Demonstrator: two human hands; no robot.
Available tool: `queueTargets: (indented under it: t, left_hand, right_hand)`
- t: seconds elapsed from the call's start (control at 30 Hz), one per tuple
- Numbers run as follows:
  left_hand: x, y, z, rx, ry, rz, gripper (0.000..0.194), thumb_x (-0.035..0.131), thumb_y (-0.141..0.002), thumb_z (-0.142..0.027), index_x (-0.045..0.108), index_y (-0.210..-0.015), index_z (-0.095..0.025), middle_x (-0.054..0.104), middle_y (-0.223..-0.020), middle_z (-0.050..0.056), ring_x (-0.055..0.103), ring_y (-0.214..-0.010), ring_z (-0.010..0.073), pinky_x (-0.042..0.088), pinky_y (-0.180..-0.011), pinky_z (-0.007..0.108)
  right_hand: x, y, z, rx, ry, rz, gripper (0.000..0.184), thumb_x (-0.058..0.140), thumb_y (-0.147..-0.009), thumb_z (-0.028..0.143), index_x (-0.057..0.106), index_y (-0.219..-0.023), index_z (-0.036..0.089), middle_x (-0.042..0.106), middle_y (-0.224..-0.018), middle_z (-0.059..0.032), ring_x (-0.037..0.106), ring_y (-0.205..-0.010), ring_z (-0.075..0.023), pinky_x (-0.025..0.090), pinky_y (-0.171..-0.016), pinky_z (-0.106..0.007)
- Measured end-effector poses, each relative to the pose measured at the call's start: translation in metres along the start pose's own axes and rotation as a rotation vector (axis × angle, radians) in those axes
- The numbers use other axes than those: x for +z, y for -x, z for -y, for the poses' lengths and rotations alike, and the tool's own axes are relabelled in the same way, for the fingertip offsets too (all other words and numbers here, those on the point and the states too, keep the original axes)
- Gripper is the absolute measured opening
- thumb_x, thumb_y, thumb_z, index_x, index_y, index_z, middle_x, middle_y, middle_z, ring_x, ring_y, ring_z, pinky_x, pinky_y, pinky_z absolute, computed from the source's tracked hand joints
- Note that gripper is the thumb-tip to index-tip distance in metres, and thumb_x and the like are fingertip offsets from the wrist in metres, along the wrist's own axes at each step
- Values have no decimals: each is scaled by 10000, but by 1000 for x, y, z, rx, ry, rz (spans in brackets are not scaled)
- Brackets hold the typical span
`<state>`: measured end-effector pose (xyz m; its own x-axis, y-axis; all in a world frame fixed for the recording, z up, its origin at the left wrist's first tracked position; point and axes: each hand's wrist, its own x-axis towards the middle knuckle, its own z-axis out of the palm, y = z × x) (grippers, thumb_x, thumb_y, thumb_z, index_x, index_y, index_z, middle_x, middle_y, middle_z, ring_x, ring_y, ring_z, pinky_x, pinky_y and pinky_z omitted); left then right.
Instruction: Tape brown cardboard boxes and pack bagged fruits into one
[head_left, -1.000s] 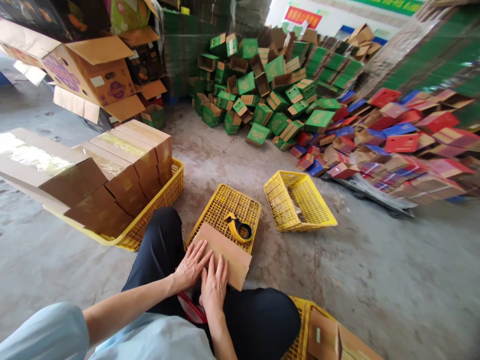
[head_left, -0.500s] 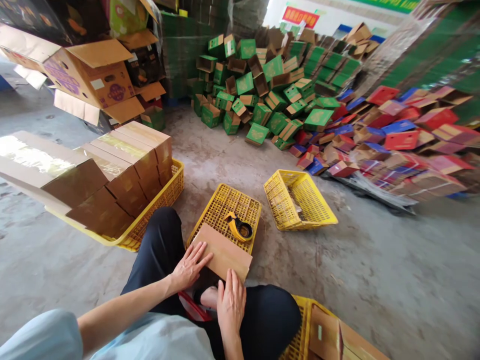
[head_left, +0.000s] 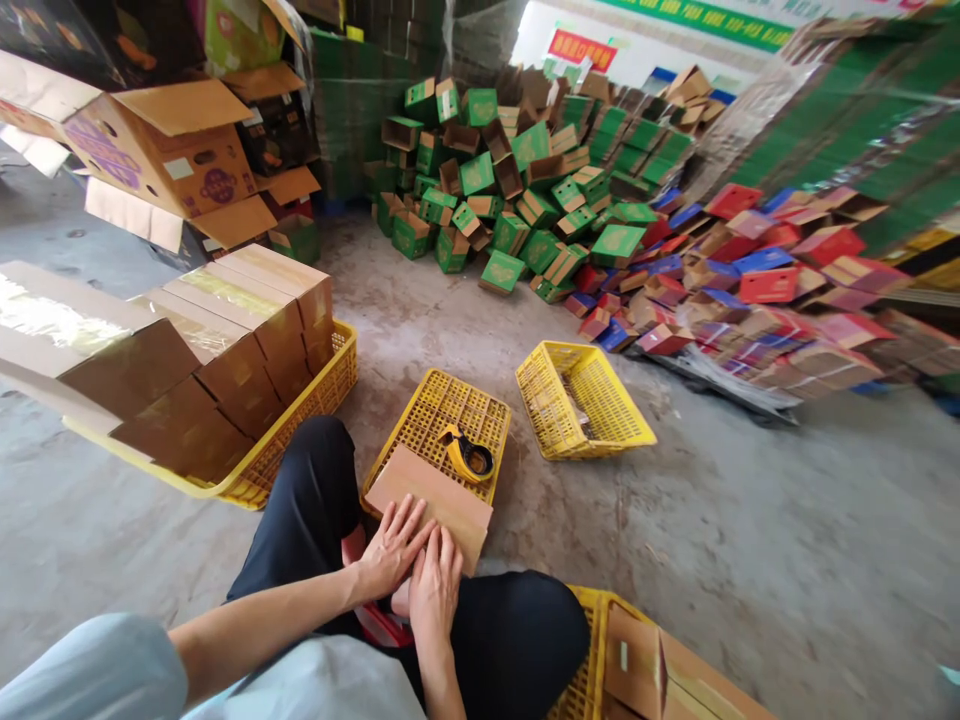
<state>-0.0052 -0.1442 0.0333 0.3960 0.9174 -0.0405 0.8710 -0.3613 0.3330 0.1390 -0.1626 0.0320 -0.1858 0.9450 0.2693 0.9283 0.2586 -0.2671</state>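
Note:
A brown cardboard box (head_left: 431, 492) lies on the near end of an upturned yellow plastic crate (head_left: 427, 410), close to my knees. My left hand (head_left: 394, 548) rests on the box's near edge, its fingers spread over the cardboard. Beside it, my right hand (head_left: 436, 580) touches the same edge with outstretched fingertips. The two hands meet near the middle of that edge. Just beyond the box, a yellow tape dispenser (head_left: 466, 455) lies on the crate. The underside of the box is hidden.
At left, a yellow crate (head_left: 346, 365) holds several taped cartons (head_left: 247, 290). A tilted yellow basket (head_left: 581, 400) stands to the right on the concrete floor. Flattened cartons (head_left: 637, 650) lie by my right knee. Piles of green boxes (head_left: 502, 270) and red boxes (head_left: 769, 285) fill the back.
My right hand has slid left along the box's near edge until it meets my left hand. My left hand has shifted slightly toward the middle. The camera view has turned a little to the right.

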Motion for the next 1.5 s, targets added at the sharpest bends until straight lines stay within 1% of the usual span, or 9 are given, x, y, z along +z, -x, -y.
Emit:
queueTargets:
  t: [0.17, 0.33, 0.5, 0.63, 0.8, 0.93, 1.13, 1.27, 1.5]
  left_hand:
    - [-8, 2, 33, 40, 10, 13, 904, 623, -862, -223, 192, -1657, -246, 175, -1725, 71, 187, -1588, 299, 152, -1275, 578]
    - [-24, 3, 66, -70, -27, -142, 651, 518, -1000, -340, 331, -1618, -256, 329, -1678, 68, 340, -1532, 278, 138, -1278, 585]
    - [-18, -2, 51, -132, -96, -261, 620, 553, -999, -453, 422, -1577, -275, 318, -1680, 115, 302, -1543, 342, 250, -1235, 590]
    - [-12, -9, 38, -159, -104, -312, 617, 603, -974, -471, 467, -1553, -306, 312, -1674, 155, 273, -1543, 403, 293, -1207, 584]
    - [-20, -14, 53, -155, -69, -311, 526, 470, -1048, -380, 424, -1571, -377, 458, -1597, 95, 394, -1485, 311, 256, -1230, 575]
    - [-27, -17, 61, -143, -33, -301, 503, 421, -1067, -386, 443, -1567, -337, 535, -1534, 85, 419, -1465, 281, 260, -1239, 545]
    - [-28, -16, 64, -163, -26, -296, 479, 356, -1077, -338, 501, -1532, -303, 496, -1580, 73, 439, -1462, 255, 316, -1217, 514]
    - [-28, -13, 66, -176, -49, -290, 491, 344, -1079, -353, 461, -1555, -321, 419, -1634, 54, 428, -1477, 248, 348, -1195, 526]
    - [-22, -15, 67, -227, -38, -262, 526, 370, -1073, -425, 418, -1582, -303, 367, -1660, 41, 384, -1510, 254, 357, -1203, 500]
  right_hand:
    - [3, 1, -16, -17, 6, -45, 527, 307, -1096, 379, 539, -1496, 127, 590, -1471, -180, 534, -1301, -329, 439, -1085, -494]
    - [5, -4, -36, 103, 86, -56, 609, 257, -1093, 488, 499, -1538, 149, 540, -1530, -185, 528, -1345, -377, 398, -1106, -568]
    - [21, -17, -24, 52, 80, 12, 625, 296, -1081, 508, 525, -1521, 127, 508, -1563, -171, 428, -1443, -432, 396, -1121, -598]
    - [38, -35, -1, -58, 9, 57, 527, 274, -1093, 339, 517, -1532, 180, 535, -1552, -119, 423, -1468, -387, 392, -1147, -568]
    - [45, -53, 12, -129, -49, 57, 507, 300, -1073, 236, 532, -1512, 130, 564, -1519, -151, 471, -1447, -334, 410, -1156, -525]
    - [41, -57, 18, -138, -47, 68, 511, 327, -1066, 221, 488, -1538, 108, 528, -1549, -154, 414, -1489, -328, 387, -1183, -523]
    - [31, -62, 28, -133, -42, 141, 528, 322, -1076, 244, 403, -1591, 167, 478, -1592, -119, 402, -1503, -284, 340, -1217, -516]
    - [22, -54, 11, -82, -1, 147, 535, 306, -1098, 342, 377, -1604, 183, 471, -1592, -135, 427, -1488, -293, 355, -1198, -537]
    - [3, -20, -60, 152, 53, 88, 637, 213, -1097, 485, 402, -1590, 129, 436, -1607, -166, 414, -1492, -336, 390, -1175, -546]
